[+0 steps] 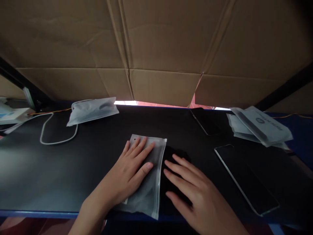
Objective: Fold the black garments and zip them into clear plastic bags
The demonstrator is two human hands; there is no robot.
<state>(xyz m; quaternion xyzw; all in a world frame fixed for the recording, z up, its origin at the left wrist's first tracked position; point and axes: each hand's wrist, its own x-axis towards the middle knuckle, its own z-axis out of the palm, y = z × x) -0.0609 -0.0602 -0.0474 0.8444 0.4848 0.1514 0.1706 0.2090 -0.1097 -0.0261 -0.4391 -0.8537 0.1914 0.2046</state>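
A frosted zip bag point(153, 182) lies flat near the table's front edge, its slider strip along the right side. My left hand point(130, 169) rests on it with the fingers spread and stretched out. Just right of the strip, my right hand point(190, 186) hovers or lies with its fingers apart, over a dark patch that may be black cloth or shadow; I cannot tell which. Nothing shows in either hand. What the bag holds, if anything, is hard to make out.
Two phones, one larger point(246, 179) and one smaller point(205, 121), lie at the right. Beyond them is a stack of printed frosted bags point(266, 125). A filled frosted bag point(94, 111) and a white cable point(41, 133) lie at the back left. Cardboard point(161, 42) walls the back.
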